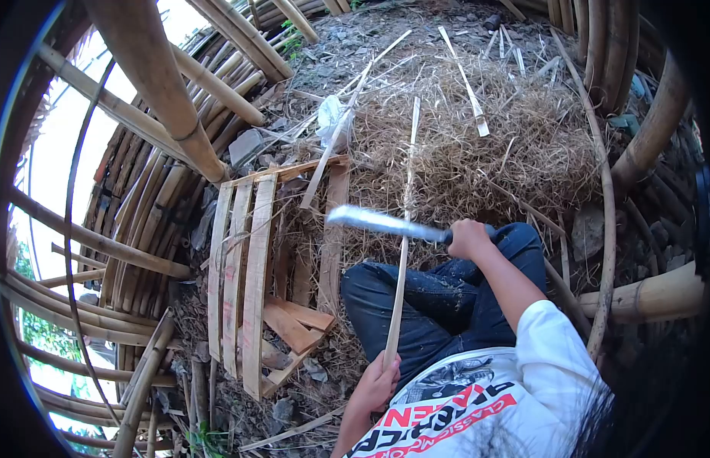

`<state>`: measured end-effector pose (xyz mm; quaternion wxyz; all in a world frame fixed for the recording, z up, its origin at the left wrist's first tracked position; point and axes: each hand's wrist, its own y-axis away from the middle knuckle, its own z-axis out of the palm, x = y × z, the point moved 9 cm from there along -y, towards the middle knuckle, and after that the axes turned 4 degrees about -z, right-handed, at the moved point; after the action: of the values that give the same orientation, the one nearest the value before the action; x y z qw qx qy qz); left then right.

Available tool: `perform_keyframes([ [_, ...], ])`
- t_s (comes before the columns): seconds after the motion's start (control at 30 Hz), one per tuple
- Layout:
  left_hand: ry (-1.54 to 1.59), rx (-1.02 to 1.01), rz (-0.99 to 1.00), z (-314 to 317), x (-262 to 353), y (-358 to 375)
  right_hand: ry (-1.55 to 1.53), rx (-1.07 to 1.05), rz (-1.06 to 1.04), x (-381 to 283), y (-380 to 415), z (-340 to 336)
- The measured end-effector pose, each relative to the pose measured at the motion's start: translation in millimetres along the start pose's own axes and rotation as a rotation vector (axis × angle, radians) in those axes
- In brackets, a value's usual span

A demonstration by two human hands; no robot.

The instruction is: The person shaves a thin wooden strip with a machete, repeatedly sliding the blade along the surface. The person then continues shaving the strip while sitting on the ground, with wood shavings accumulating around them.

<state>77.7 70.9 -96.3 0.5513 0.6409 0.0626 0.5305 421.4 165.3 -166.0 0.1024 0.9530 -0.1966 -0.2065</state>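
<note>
Near the bottom centre my left hand (378, 382) is closed around the lower end of a long, thin bamboo strip (401, 298). The strip runs upward past my crossed legs and over the shavings. My right hand (469, 240) grips the dark handle of a large knife (385, 223) above my right thigh. Its long blade points left and crosses the strip near the middle; whether blade and strip touch cannot be told. The blade is slightly blurred.
A broken wooden crate (258, 282) lies left of my legs. Pale shavings (477, 153) are heaped ahead, with a loose strip (465, 82) on them. A white plastic bag (333, 120) lies beyond the crate. Bamboo poles (156, 84) stand left; a thin pole (601, 175) lies right.
</note>
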Motion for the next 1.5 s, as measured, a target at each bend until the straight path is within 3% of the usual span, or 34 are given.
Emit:
perform_keyframes([
  [0.03,0.034,-0.027,-0.015,1,-2,0,-0.070,0.082,0.189,18,-1,-6],
  [0.07,0.042,-0.027,-0.012,4,-1,-1,-0.140,0.080,0.237,24,0,-3],
  [0.13,-0.060,-0.013,0.088,11,14,-2,-0.167,0.095,0.218,11,7,6],
  [0.33,-0.031,-0.124,0.044,8,7,-9,-0.328,0.088,0.207,-49,61,21],
  [0.5,-0.130,0.009,0.047,-5,23,-14,-0.317,0.028,-0.143,-107,108,35],
  [0.53,-0.149,0.012,0.048,-9,22,-15,-0.313,0.026,-0.138,-109,114,32],
  [0.6,-0.107,-0.022,0.035,-9,24,-13,-0.266,-0.053,-0.334,-130,123,32],
  [0.7,-0.020,-0.063,-0.003,-11,17,-7,-0.221,0.027,-0.290,-114,112,22],
  [0.77,0.291,-0.354,0.031,5,20,-2,-0.245,0.113,-0.292,-100,105,7],
  [0.8,0.287,-0.350,0.029,1,14,-2,-0.272,0.139,-0.316,-95,104,-2],
  [0.87,0.638,-0.625,0.079,14,14,8,-0.297,0.161,-0.330,-84,106,-13],
  [0.9,0.638,-0.630,0.074,16,12,10,-0.339,0.175,-0.320,-76,108,-17],
  [0.97,0.386,-0.501,0.064,14,4,10,-0.377,0.189,-0.311,-63,113,-19],
  [1.0,0.315,-0.354,-0.070,13,-1,11,-0.418,0.186,-0.246,-54,116,-16],
  [1.1,0.044,-0.165,-0.141,16,-3,8,-0.499,0.181,-0.146,-41,122,7],
  [1.23,0.009,-0.089,-0.020,26,10,1,-0.758,0.073,-0.120,-49,138,24],
  [1.27,-0.093,-0.025,0.033,19,9,-4,-0.754,-0.053,-0.142,-58,145,24],
  [1.37,-0.194,0.046,0.065,10,15,-1,-0.520,-0.079,-0.237,-76,160,20],
  [1.5,-0.222,0.053,0.090,15,24,17,-0.439,0.003,-0.269,-55,135,0],
])
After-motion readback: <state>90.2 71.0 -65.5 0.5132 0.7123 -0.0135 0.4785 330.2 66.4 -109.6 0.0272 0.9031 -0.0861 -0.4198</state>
